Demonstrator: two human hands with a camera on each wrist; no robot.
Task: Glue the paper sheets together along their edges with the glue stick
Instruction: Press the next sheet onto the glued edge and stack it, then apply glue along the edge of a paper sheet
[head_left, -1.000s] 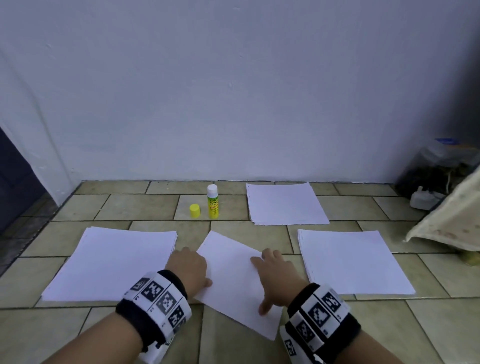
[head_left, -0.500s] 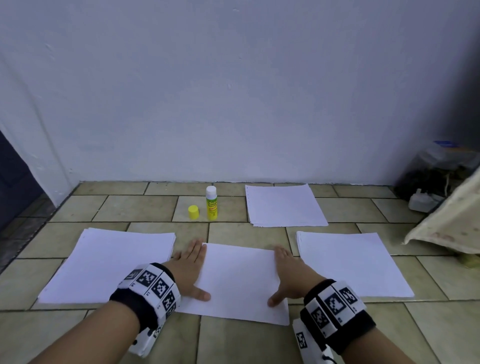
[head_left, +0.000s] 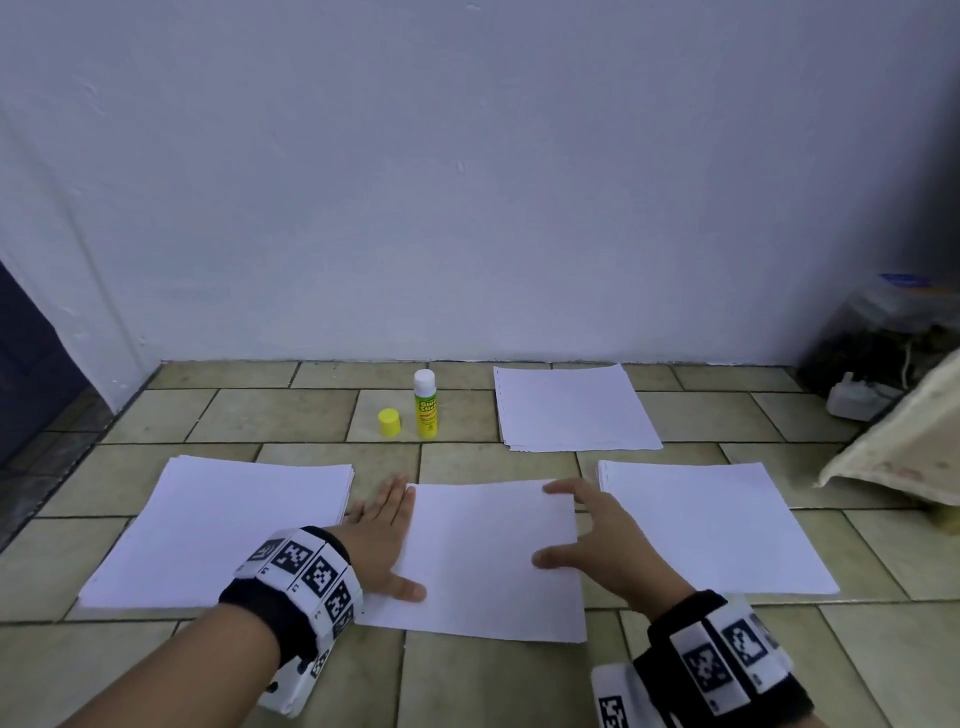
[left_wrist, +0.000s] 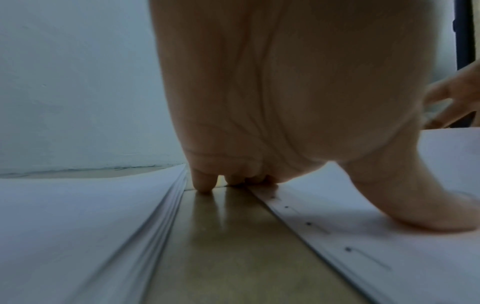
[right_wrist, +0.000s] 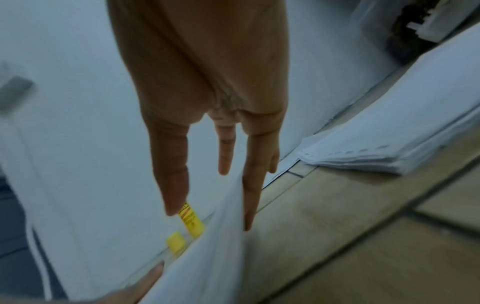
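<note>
The left pile of paper (head_left: 223, 525) lies on the floor (head_left: 78, 670). Next to it, the left hand (head_left: 382, 540) lies flat and loose on the middle sheet's (head_left: 488, 556) left edge. The glue stick (head_left: 426, 405) stands behind, its yellow cap (head_left: 389, 422) off. The right hand (head_left: 605, 545) has spread fingers and grasps nothing. The open glue may dry. The sheet may slide askew. Only the right wrist view shows the sheet's edge lifted against the fingers (right_wrist: 250, 195).

I saw bare forearms and 2 bare hands. Each wrist wore a black band (head_left: 270, 618) ringed with white blocks (head_left: 311, 571) printed with black square-pattern markers; the right band (head_left: 727, 670) matched.
</note>
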